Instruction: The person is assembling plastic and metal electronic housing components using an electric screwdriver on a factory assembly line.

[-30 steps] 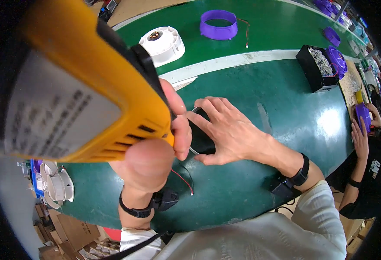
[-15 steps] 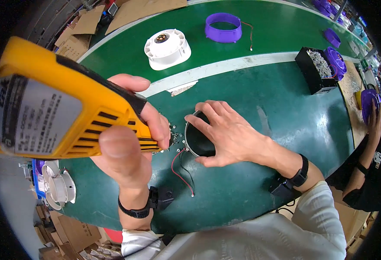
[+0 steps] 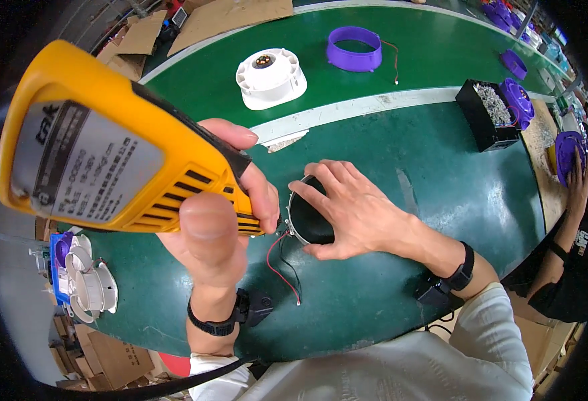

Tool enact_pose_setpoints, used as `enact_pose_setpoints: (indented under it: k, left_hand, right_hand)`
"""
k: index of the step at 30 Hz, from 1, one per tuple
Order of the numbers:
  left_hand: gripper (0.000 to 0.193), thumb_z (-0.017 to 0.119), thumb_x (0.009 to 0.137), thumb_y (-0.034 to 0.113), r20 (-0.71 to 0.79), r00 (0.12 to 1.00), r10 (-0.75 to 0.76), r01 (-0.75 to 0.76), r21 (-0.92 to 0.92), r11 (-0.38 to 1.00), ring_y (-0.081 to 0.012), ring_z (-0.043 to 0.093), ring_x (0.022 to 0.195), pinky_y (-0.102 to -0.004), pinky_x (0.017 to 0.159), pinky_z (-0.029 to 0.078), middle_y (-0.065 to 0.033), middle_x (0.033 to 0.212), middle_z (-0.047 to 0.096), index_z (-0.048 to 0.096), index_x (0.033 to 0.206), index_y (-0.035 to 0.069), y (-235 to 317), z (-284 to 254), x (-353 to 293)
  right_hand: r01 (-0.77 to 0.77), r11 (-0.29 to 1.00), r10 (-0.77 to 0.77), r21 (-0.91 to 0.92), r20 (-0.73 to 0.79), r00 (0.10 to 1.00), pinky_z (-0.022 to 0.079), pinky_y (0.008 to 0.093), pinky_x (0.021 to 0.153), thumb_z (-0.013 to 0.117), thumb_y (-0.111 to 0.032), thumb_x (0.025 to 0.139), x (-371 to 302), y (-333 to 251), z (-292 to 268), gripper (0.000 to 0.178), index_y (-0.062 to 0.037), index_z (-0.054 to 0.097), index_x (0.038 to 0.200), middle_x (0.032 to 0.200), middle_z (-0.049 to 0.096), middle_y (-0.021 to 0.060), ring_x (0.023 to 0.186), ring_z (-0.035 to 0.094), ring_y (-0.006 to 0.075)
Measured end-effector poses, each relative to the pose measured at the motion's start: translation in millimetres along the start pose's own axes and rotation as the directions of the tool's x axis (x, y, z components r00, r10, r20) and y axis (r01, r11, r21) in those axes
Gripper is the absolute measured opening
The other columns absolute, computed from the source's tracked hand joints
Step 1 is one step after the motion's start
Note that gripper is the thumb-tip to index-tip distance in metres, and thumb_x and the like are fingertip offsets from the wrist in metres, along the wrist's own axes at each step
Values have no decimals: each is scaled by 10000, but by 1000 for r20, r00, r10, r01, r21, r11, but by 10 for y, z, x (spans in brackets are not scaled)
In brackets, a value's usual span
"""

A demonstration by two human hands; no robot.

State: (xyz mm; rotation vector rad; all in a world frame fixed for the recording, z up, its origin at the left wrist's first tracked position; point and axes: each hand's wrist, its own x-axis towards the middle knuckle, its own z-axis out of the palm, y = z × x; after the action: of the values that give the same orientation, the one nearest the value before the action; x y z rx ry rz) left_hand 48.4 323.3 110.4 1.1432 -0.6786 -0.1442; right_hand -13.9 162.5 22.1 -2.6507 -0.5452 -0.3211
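Observation:
A yellow electric screwdriver (image 3: 167,150) with a grey label is gripped in my left hand (image 3: 215,250), thumb and fingers closed round its body. Its tip end points toward a round part (image 3: 313,220) with a dark face and a thin pale rim on the green work surface. My right hand (image 3: 361,207) lies over this part, fingers at its far rim and thumb at its near side, gripping it. From the part's left edge, red and black wires (image 3: 283,267) trail toward me. The screwdriver's tip is hidden behind my left hand.
On the green belt (image 3: 427,47) beyond the pale rail stand a white round housing (image 3: 272,83) and a purple ring (image 3: 354,59). A black box of screws (image 3: 488,117) is at the right, near another person's hand (image 3: 578,180). White housings (image 3: 93,287) stand at the left.
My left hand and the screwdriver have shifted right, closer to the round part, covering the loose screws seen before. My right hand keeps its grip in nearly the same place.

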Motion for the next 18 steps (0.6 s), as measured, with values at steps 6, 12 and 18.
enact_pose_setpoints:
  k: [6, 12, 18]
  left_hand:
    - [717, 424, 831, 659, 88, 996, 26, -37, 134, 990, -130, 422, 391, -255, 376, 387, -49, 546, 468, 394, 1115, 1, -39, -52, 20]
    - [695, 655, 756, 543, -62, 996, 64, -62, 33, 998, -128, 483, 432, -222, 397, 373, -69, 578, 520, 455, 1048, -56, -89, 54, -5]
    - [749, 669, 721, 580, -46, 998, -42, 42, 3, 999, -137, 449, 402, -244, 389, 380, -70, 548, 492, 416, 1060, -39, -34, 46, 2]
  right_hand:
    - [10, 1000, -10, 0, 3, 1000, 336, 441, 972, 620, -475, 643, 15, -15, -3, 749, -15, 460, 1212, 1163, 423, 204, 1125, 402, 359]
    - [20, 1000, -20, 0, -24, 1000, 337, 451, 965, 629, -473, 646, 1, -1, -11, 744, -13, 464, 1207, 1157, 428, 211, 1110, 413, 369]
    - [42, 999, -41, 25, -31, 999, 345, 443, 945, 641, -469, 658, 0, -10, -32, 735, -8, 468, 1204, 1155, 436, 220, 1089, 425, 368]
